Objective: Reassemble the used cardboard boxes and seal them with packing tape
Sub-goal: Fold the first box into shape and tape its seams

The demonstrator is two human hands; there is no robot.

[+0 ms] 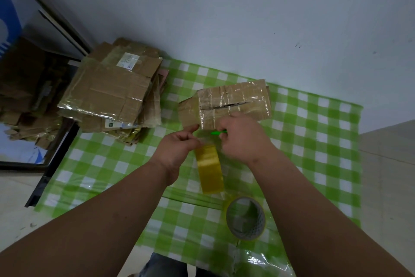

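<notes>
Left of the taped brown cardboard box (226, 103) on the green-and-white checked cloth (314, 142), a stack of flattened brown cardboard boxes (110, 90) is kept waiting. Just in front of the box, the free end of a yellowish strip of packing tape (210, 169) is pinched in the left hand (177, 148), apparently to keep it taut. The right hand (242, 139) is curled round a small green-handled cutter (216, 133), likely for cutting; the tape roll (246, 216) lies nearer the person.
</notes>
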